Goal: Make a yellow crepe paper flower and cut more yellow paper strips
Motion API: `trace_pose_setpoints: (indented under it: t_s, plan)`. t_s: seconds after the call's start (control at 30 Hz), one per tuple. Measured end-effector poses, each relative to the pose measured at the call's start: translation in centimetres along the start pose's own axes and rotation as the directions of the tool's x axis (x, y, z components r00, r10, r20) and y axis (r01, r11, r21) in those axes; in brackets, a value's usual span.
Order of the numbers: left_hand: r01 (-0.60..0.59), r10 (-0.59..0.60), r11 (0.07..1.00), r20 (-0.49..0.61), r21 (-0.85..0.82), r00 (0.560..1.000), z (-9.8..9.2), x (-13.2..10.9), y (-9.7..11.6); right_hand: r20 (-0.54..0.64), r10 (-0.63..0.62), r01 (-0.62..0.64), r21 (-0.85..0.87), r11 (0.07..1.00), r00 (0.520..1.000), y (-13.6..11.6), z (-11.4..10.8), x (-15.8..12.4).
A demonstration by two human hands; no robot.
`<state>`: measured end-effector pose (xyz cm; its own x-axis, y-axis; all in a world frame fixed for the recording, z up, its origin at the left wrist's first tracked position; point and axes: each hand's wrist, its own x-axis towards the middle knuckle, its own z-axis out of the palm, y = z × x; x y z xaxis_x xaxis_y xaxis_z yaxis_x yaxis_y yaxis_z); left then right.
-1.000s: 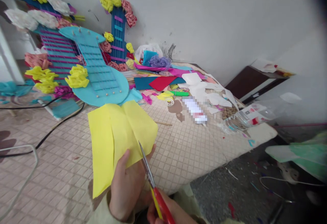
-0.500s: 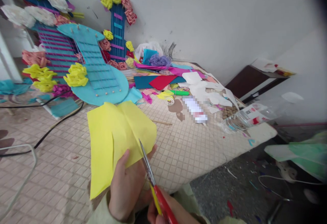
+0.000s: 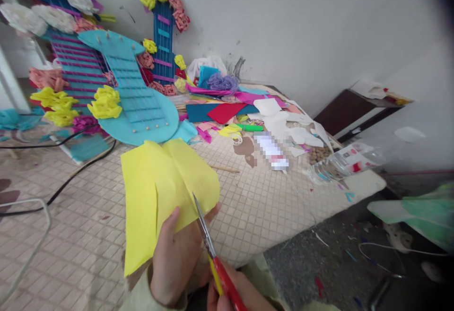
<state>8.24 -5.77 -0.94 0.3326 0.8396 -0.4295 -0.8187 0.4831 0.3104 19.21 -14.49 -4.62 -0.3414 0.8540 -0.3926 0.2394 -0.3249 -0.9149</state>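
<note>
My left hand [image 3: 179, 259] grips a yellow sheet [image 3: 142, 207], paper or thin felt, by its lower edge, thumb on top and fingers underneath. Folds run through the sheet, and a slit parts its left strip from the rest. My right hand [image 3: 230, 287] is closed around the red and yellow handles of a pair of scissors [image 3: 207, 235]. The blades point up and to the left, their tip lying over the right part of the sheet. They look nearly closed. Part of my right hand is cut off by the bottom edge of the view.
Turquoise guitar-shaped boards [image 3: 138, 98] with strings and crumpled flowers stand at the left. Behind lie coloured sheets [image 3: 227, 112], purple yarn [image 3: 222, 82], a green marker [image 3: 250, 127] and white scraps [image 3: 280, 122]. A clear bottle [image 3: 340, 162] lies right; a black cable [image 3: 81, 169] crosses left.
Hardly anything differs. The right edge of the yellow sheet has shifted slightly to the right, and the view has moved a touch. Both hands and the scissors keep nearly the same place.
</note>
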Motion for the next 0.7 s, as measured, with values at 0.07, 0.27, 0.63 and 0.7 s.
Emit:
trace_pose_setpoints:
  t_s: [0.07, 0.27, 0.63, 0.7]
  plan:
    - [-0.001, 0.001, 1.0, 0.004, 0.004, 1.0, 0.0, 0.0, 0.0, 0.025, 0.007, -0.008, 0.032, 0.999, 1.0, -0.3, -0.3, 0.0]
    - [-0.054, 0.054, 0.999, 0.029, -0.004, 0.998, -0.5, 0.1, -0.2, 0.056, 0.014, -0.018, 0.068, 0.998, 0.998, -0.1, -0.7, 0.4]
    - [-0.014, 0.012, 0.996, -0.029, -0.091, 0.999, -0.5, 0.0, -0.1, 0.044, 0.067, -0.071, 0.096, 0.993, 0.997, 0.8, -0.4, 0.3]
    - [0.024, -0.023, 0.996, 0.016, -0.082, 1.0, -0.9, 0.0, 0.0, 0.036, 0.076, -0.079, 0.092, 0.993, 0.996, 0.8, -0.3, 0.3]
